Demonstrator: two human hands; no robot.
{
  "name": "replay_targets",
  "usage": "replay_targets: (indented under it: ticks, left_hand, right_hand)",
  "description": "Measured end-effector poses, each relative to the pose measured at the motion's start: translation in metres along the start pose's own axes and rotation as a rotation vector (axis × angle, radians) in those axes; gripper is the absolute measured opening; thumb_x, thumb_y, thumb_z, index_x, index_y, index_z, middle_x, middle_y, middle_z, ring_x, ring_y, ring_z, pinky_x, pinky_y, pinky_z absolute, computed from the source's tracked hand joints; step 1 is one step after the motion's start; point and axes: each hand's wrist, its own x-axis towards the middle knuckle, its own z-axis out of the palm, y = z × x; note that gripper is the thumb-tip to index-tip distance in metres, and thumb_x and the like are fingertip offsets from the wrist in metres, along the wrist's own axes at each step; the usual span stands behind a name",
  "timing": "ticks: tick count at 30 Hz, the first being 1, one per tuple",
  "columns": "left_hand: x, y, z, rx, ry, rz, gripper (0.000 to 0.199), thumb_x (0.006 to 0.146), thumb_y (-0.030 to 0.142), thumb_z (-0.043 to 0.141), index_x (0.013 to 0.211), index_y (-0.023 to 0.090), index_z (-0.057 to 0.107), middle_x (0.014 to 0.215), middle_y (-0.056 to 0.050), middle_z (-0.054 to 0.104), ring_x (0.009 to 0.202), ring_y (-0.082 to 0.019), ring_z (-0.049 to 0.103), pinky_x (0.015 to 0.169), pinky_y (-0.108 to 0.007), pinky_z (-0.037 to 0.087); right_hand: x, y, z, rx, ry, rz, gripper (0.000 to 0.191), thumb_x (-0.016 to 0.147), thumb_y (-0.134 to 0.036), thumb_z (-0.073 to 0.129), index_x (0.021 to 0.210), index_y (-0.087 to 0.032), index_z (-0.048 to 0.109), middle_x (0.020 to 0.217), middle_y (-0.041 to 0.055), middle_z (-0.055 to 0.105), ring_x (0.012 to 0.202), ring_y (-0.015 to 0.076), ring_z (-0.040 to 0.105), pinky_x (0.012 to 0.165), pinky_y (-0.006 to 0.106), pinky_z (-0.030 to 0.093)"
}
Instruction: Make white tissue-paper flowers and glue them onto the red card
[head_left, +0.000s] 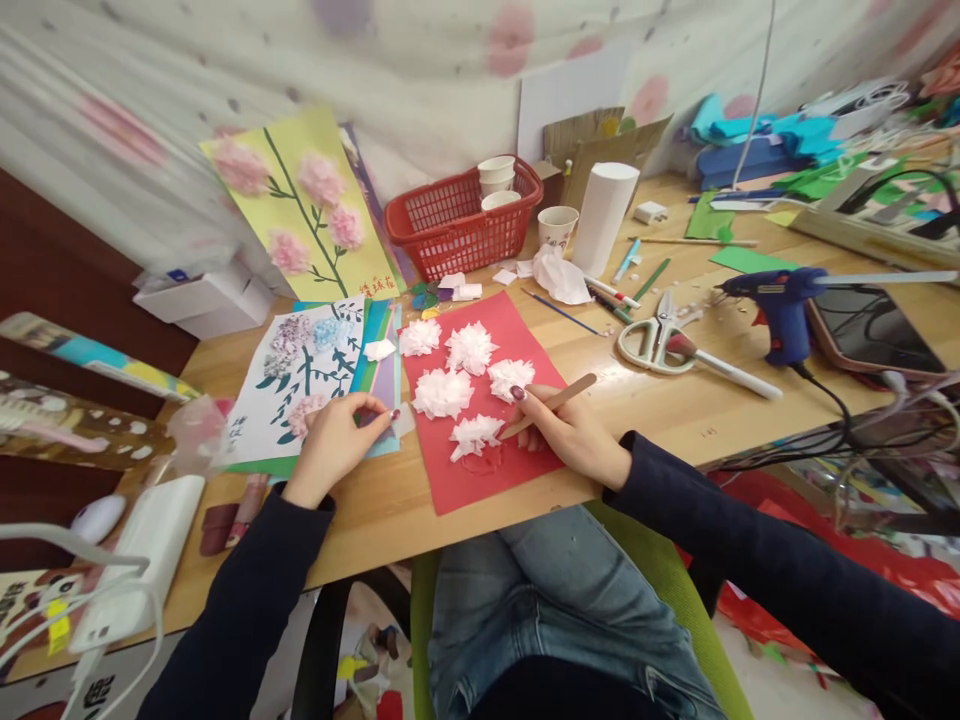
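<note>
Red paper [450,487] lies at the table's front edge, bearing several fluffy white paper flowers [443,393]. Below the lowest flower, a wet-looking ring [482,460] marks the sheet. My right hand [562,425] grips a wooden craft stick [574,390], its lower end beside that flower. To the left of the sheet, my left hand [341,440] pinches a small pale paper piece [406,420] between thumb and forefinger. A folded white paper piece [379,350] sits near the sheet's left edge.
Scissors [658,340], a blue glue gun [780,300] and pencils lie at right. Behind stand a red basket [457,240] with paper cups and a white roll [604,220]. Flower pictures [307,200] and a white power strip [142,550] are at left.
</note>
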Motion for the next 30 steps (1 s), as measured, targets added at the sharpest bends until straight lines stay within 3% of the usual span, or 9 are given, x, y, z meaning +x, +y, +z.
replay_targets:
  ticks: [4,6,11,15,19,24,30]
  left_hand:
    - [-0.007,-0.001,-0.009,-0.208,0.089,-0.059,0.02,0.07,0.041,0.065,0.07,0.021,0.06,0.075,-0.002,0.072,0.073,-0.021,0.066,0.067,-0.03,0.05]
    - [-0.013,0.006,-0.012,-0.307,0.066,-0.055,0.022,0.068,0.041,0.069,0.07,0.021,0.059,0.074,-0.002,0.072,0.07,-0.02,0.066,0.067,-0.03,0.052]
    - [-0.034,0.045,-0.018,-0.454,-0.281,0.118,0.022,0.069,0.038,0.076,0.073,0.021,0.064,0.075,-0.003,0.072,0.077,-0.021,0.069,0.076,-0.033,0.056]
    - [-0.041,0.071,-0.004,-0.463,-0.387,0.223,0.012,0.072,0.028,0.075,0.075,0.02,0.066,0.079,-0.002,0.073,0.08,-0.019,0.069,0.081,-0.033,0.055]
    - [-0.033,0.081,0.022,-0.492,-0.325,0.239,0.008,0.073,0.02,0.07,0.08,0.019,0.065,0.081,-0.001,0.072,0.079,-0.017,0.068,0.079,-0.032,0.055]
    - [-0.023,0.076,0.042,-0.418,-0.202,0.269,0.006,0.077,0.02,0.067,0.082,0.019,0.064,0.083,-0.002,0.071,0.077,-0.016,0.066,0.073,-0.029,0.053]
    - [-0.019,0.072,0.05,-0.414,-0.105,0.312,0.006,0.077,0.02,0.067,0.083,0.02,0.064,0.083,-0.001,0.071,0.076,-0.016,0.065,0.072,-0.029,0.052]
  right_hand:
    - [0.0,0.0,0.0,0.018,0.015,0.009,0.053,0.09,-0.066,0.048,0.069,-0.018,0.057,0.052,0.0004,0.06,0.044,0.0118,0.055,0.046,0.023,0.046]
    - [-0.001,0.0,0.0,0.015,-0.005,-0.015,0.053,0.09,-0.067,0.047,0.069,-0.018,0.056,0.052,0.0004,0.06,0.045,0.0117,0.055,0.046,0.023,0.046]
    - [-0.003,0.001,0.0,-0.029,-0.125,-0.072,0.053,0.093,-0.066,0.044,0.07,-0.019,0.055,0.056,0.0008,0.061,0.049,0.0123,0.057,0.049,0.024,0.048]
    - [-0.001,0.003,0.002,-0.056,-0.081,-0.093,0.054,0.092,-0.067,0.043,0.071,-0.019,0.055,0.057,0.0004,0.059,0.049,0.0124,0.056,0.049,0.025,0.047]
    - [0.001,0.004,0.003,-0.046,0.001,-0.082,0.052,0.092,-0.067,0.043,0.071,-0.02,0.052,0.057,0.0002,0.059,0.048,0.0116,0.055,0.047,0.024,0.045]
    - [-0.003,0.001,0.003,0.013,0.057,-0.097,0.053,0.092,-0.068,0.043,0.069,-0.02,0.05,0.055,-0.0001,0.059,0.046,0.0111,0.054,0.046,0.024,0.044]
    - [-0.006,0.003,0.003,-0.085,-0.062,-0.217,0.046,0.099,-0.054,0.041,0.071,-0.02,0.053,0.059,0.0005,0.059,0.051,0.0116,0.056,0.052,0.023,0.046]
